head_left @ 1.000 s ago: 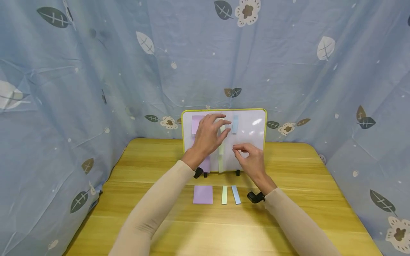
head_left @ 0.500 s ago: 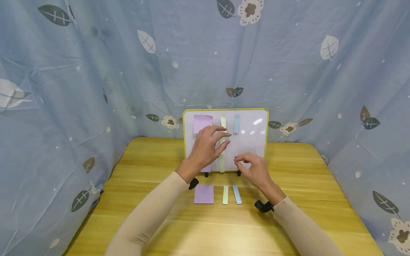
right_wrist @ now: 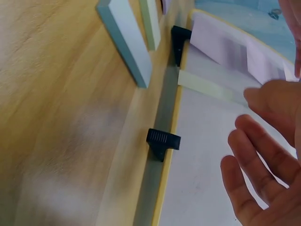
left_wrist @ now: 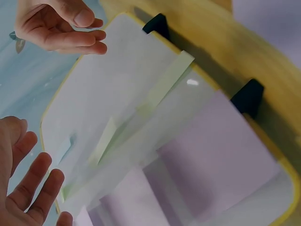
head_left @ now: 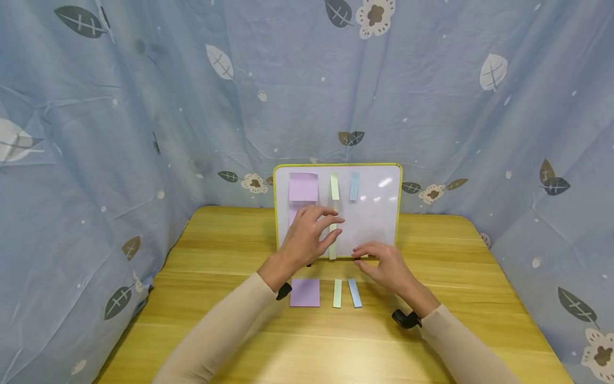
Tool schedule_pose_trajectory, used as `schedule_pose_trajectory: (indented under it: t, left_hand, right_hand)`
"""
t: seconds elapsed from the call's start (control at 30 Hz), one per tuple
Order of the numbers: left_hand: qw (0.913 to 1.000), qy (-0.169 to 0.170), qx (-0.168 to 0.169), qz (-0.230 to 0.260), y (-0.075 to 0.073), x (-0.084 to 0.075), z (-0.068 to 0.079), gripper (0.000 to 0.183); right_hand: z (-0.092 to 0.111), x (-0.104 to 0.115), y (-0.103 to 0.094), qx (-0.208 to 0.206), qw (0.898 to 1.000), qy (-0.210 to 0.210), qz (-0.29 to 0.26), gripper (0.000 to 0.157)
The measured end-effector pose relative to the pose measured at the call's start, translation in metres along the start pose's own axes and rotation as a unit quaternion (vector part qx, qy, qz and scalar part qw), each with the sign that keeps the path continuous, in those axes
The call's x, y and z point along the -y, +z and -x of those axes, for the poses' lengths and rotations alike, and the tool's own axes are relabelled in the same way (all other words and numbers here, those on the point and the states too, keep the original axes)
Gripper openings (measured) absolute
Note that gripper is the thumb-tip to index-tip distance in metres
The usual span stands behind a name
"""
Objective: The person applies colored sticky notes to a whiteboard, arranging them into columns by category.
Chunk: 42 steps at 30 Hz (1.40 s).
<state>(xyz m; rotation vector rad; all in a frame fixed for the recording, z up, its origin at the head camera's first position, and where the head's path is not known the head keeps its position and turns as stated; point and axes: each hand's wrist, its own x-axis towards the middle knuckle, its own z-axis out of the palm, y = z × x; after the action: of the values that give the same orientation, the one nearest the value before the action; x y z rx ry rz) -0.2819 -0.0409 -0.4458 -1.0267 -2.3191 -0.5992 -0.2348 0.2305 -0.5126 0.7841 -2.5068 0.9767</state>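
My left hand (head_left: 307, 234) hovers before the left half of a small whiteboard (head_left: 374, 229), fingers loosely bent and holding nothing. Low at the board's right side is my right hand (head_left: 386, 266), its thumb and forefinger apart with nothing between them. Purple sticky notes (head_left: 303, 186) run down the board's left; the left hand covers part of them. Beside them is a column of pale green strips (head_left: 334, 186), their free ends lifting in the left wrist view. One blue strip (head_left: 354, 186) hangs at the top, right of the green ones.
On the wooden table (head_left: 307, 346) in front of the board lie a purple sticky pad (head_left: 305, 293), a green strip pad (head_left: 338, 294) and a slanted blue strip pad (head_left: 355, 293). Black feet (right_wrist: 163, 141) support the board. A blue patterned curtain (head_left: 288, 80) surrounds the table.
Both hands have come down and back from the board, the right also moving rightward. The right thumb and forefinger have parted. The top purple note and top green strip are now uncovered.
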Motion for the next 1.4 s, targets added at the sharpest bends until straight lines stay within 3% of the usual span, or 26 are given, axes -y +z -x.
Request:
schedule_pose_trajectory:
  t: [0.33, 0.73, 1.07, 1.4]
  left_hand:
    - [0.9993, 0.006, 0.036, 0.005, 0.006, 0.0, 0.022, 0.022]
    - [0.9933, 0.019, 0.114, -0.002, 0.014, -0.005, 0.044, 0.02]
    - [0.9793, 0.012, 0.202, 0.009, 0.022, -0.013, 0.058, 0.024]
    - [0.963, 0.006, 0.27, -0.001, 0.031, -0.018, 0.066, 0.025]
  right_hand:
    - [0.011, -0.004, 0.0, 0.082, 0.996, -0.02, 0.005, 0.023]
    - [0.019, -0.006, -0.003, 0.177, 0.984, -0.025, 0.01, 0.028]
    - [0.026, -0.008, -0.001, 0.223, 0.974, -0.029, 0.009, 0.03]
    - [0.03, -0.008, 0.002, 0.24, 0.97, -0.036, 0.017, 0.031]
